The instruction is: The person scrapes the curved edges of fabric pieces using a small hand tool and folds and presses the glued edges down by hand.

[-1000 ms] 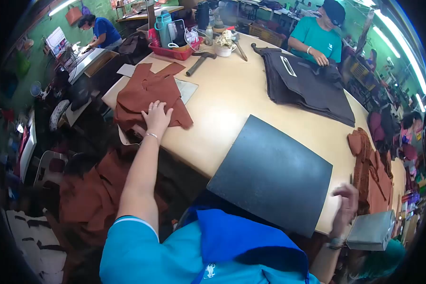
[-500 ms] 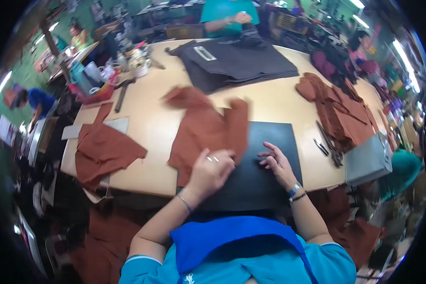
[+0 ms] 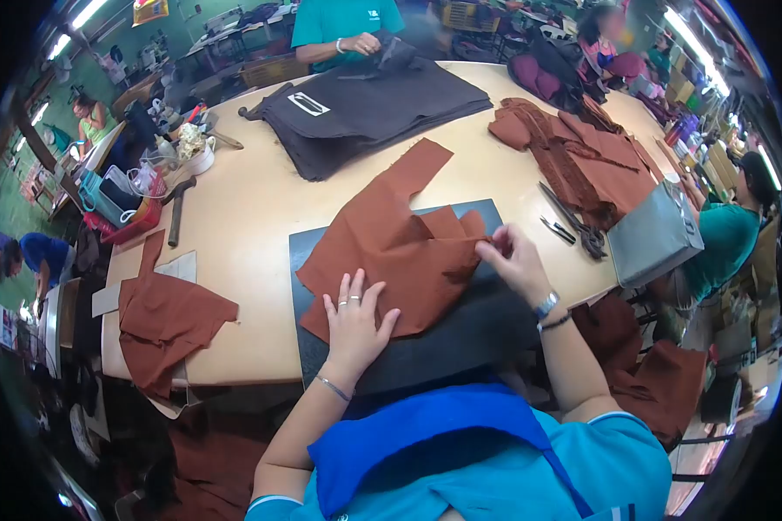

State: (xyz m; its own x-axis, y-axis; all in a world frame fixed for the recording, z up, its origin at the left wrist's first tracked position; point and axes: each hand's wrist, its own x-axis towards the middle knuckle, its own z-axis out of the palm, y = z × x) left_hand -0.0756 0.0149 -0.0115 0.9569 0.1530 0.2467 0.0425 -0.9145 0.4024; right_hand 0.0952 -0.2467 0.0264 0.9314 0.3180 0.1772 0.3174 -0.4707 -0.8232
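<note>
A rust-brown fabric piece [image 3: 382,234] lies over the dark mat [image 3: 487,334] in front of me. My left hand [image 3: 356,326] rests flat on its lower left part, fingers spread. At the fabric's right edge my right hand [image 3: 514,260] pinches a corner between thumb and fingers. A small dark patch shows on the fabric close to that pinch. Another rust-brown piece [image 3: 174,317] lies at the table's left end, partly over pale card [image 3: 106,300].
Across the table [image 3: 243,208] a co-worker [image 3: 347,30] handles a dark fabric stack [image 3: 374,108]. A hammer [image 3: 178,213] and red tray [image 3: 130,221] are at left. Scissors [image 3: 582,226], brown fabric [image 3: 573,156] and a grey box [image 3: 656,234] are at right.
A brown piece has come from the left pile onto the mat and now lies spread there. My left hand has flattened on it; my right hand has closed on its edge.
</note>
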